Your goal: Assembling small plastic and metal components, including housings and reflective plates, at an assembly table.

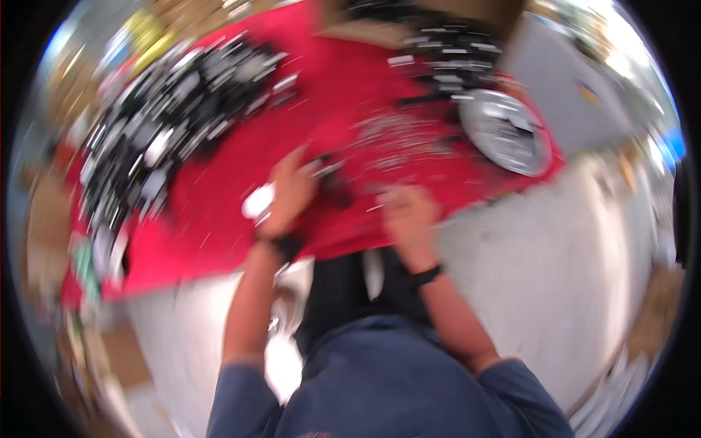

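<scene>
Motion blur smears the whole picture. My left hand (290, 191) is over the red cloth, its fingers curled beside a small dark piece (332, 179) with a bright part; the grip itself is smeared. Against the outer side of that hand shows a white, rounded patch (258, 201) whose kind I cannot make out. To the right, my right hand (410, 217) is closed above the cloth's near edge, its fingertips drawn together around something too small to name. Between and beyond the hands, many small pale pieces (398, 142) lie scattered on the cloth.
A large heap of black and silvery parts (175, 109) covers the left of the red cloth (212, 219). Right of the scattered pieces sits a round silvery tray (504, 133). Behind it are more dark parts (456, 55) and an open cardboard box (365, 31). A grey panel (569, 87) stands at far right.
</scene>
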{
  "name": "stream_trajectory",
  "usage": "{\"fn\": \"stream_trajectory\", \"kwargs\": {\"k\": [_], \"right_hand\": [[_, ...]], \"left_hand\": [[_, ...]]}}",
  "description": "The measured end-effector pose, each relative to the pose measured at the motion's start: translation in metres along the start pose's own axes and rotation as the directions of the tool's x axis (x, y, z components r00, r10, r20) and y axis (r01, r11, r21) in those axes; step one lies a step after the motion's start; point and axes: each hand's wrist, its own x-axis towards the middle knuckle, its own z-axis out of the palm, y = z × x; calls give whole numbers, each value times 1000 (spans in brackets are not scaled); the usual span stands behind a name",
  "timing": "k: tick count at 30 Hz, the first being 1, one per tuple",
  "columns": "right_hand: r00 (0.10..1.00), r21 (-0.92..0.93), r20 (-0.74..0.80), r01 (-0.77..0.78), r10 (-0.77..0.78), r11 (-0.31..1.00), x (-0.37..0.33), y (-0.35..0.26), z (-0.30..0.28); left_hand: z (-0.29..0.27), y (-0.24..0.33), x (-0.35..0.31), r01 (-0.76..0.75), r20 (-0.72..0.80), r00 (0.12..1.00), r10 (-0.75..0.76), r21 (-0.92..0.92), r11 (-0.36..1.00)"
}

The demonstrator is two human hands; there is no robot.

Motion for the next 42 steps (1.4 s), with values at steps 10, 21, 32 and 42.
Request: {"fn": "stream_trajectory", "kwargs": {"k": [10, 21, 32, 42], "right_hand": [[977, -18, 208, -38, 41, 999, 2, 39, -1], [983, 34, 175, -63, 57, 997, 54, -43, 55], [992, -49, 116, 54, -48, 997, 45, -57, 75], [993, -97, 88, 88, -79, 991, 42, -58, 70]], "left_hand": [[22, 51, -38, 115, -265, 939, -218, -355, 928], [11, 34, -52, 273, -16, 931, -364, -631, 726], [12, 51, -51, 247, -85, 932, -351, -561, 790], [6, 61, -50, 300, 19, 934, -358, -588, 751]]}}
